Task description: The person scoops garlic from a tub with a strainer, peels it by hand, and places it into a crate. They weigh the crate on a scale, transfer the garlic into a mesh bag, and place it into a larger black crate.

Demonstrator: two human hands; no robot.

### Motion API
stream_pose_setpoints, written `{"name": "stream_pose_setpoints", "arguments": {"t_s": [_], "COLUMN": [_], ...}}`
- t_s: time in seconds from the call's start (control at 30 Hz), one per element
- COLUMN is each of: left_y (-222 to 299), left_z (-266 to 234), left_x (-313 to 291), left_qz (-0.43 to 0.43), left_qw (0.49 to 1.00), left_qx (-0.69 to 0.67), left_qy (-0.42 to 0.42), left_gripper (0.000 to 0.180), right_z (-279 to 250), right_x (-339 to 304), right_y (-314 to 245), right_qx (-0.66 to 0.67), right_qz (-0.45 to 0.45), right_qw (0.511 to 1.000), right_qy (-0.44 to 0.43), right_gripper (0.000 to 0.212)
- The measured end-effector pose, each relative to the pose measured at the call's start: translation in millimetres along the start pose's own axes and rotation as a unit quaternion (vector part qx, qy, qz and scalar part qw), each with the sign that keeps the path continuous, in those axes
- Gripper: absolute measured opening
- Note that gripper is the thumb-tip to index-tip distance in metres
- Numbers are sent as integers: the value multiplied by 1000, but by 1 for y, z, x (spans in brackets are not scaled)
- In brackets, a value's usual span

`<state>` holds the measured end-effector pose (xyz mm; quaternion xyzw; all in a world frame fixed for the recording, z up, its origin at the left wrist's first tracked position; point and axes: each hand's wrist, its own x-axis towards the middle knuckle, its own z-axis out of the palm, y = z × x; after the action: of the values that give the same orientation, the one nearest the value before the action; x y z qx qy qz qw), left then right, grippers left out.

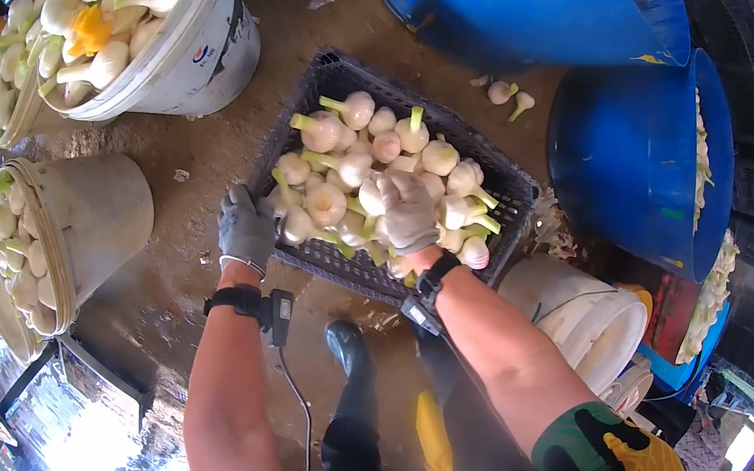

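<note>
A dark plastic crate (295, 267) stands on the floor in front of me, with many white garlic bulbs (327, 204) with short green stems piled in it. At its near left corner my left hand (246, 227), in a grey glove, has its fingers curled at the rim. My right hand (407, 213), in a paler glove, reaches into the middle of the pile. Its fingers bend down round a bulb there, and the fingertips are partly hidden among the garlic. Both wrists carry black straps with small devices.
White buckets full of garlic stand at upper left (229, 51) and lower left (100, 216). Big blue tubs (525, 6) lie beyond and to the right (620, 154). Loose bulbs (503, 92) rest on the wet brown floor. A white bucket (569, 311) sits right of the crate.
</note>
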<state>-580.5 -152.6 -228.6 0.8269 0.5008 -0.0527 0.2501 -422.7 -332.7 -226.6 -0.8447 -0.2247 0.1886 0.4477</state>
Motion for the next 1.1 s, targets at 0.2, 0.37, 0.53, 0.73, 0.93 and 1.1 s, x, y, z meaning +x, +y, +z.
{"name": "stream_pose_setpoints", "arguments": {"t_s": [0.2,0.37,0.53,0.73,0.93,1.1], "left_y": [1,-5,11,6,-7,-4], "left_z": [-5,-2,-8,-5,2,8], "left_x": [-1,0,-3,1,1,4], "left_qz": [3,5,-7,2,17,40], "left_qw": [999,999,999,999,999,998], "left_qx": [-21,-23,-2,2,-16,-38], "left_qy": [-27,-32,-48,-51,-45,-42], "left_gripper": [38,42,50,59,57,58], "right_z": [6,-67,-123,-18,15,14], "right_x": [15,48,72,41,21,-4], "right_y": [7,8,-2,-33,-27,-17], "right_qx": [3,145,-111,-119,-145,-206], "right_qz": [154,-8,-78,205,174,87], "right_qw": [986,989,990,923,964,963], "right_qy": [64,40,36,-304,-136,-150], "right_gripper": [22,13,26,38,28,17]}}
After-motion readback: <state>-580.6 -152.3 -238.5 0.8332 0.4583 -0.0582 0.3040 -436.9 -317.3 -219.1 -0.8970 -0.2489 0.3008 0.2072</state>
